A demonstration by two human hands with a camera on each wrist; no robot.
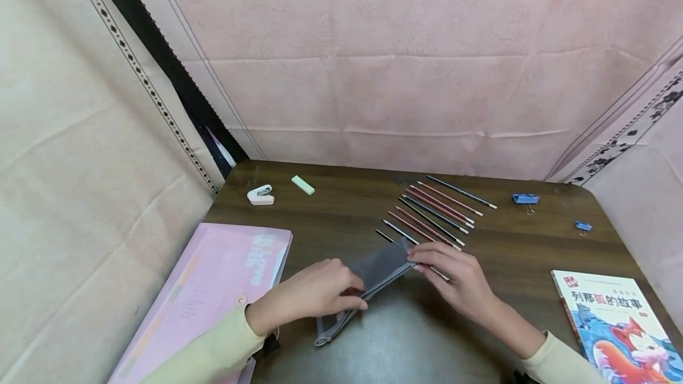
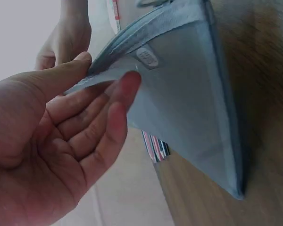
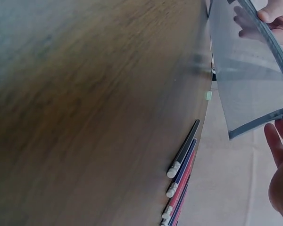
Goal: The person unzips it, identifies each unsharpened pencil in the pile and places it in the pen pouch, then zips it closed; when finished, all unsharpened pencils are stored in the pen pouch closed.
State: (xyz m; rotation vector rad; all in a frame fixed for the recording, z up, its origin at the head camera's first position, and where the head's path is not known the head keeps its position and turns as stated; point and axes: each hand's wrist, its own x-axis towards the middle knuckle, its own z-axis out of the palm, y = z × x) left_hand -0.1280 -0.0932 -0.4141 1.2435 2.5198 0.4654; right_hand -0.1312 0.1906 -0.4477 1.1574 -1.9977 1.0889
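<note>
A grey translucent mesh zip pouch (image 1: 376,268) is held above the table between both hands. My left hand (image 1: 312,292) holds its zipped edge, with the thumb on one side. In the right wrist view, the left hand's fingers show through the mesh (image 3: 247,61). My right hand (image 1: 453,271) pinches the pouch's other end at a corner. A small pale label (image 2: 147,57) is visible on the pouch in the left wrist view. Just beyond the pouch lies a row of several pencils (image 1: 434,209), dark and red, with white eraser ends; the pouch partly covers the nearest ones.
A pink folder (image 1: 213,289) lies at the left, and an illustrated book (image 1: 619,325) at the right. Toward the back are a white correction-tape-like object (image 1: 261,200), a pale green eraser-like block (image 1: 303,185) and two blue binder clips (image 1: 525,199). Cloth hangs behind the table.
</note>
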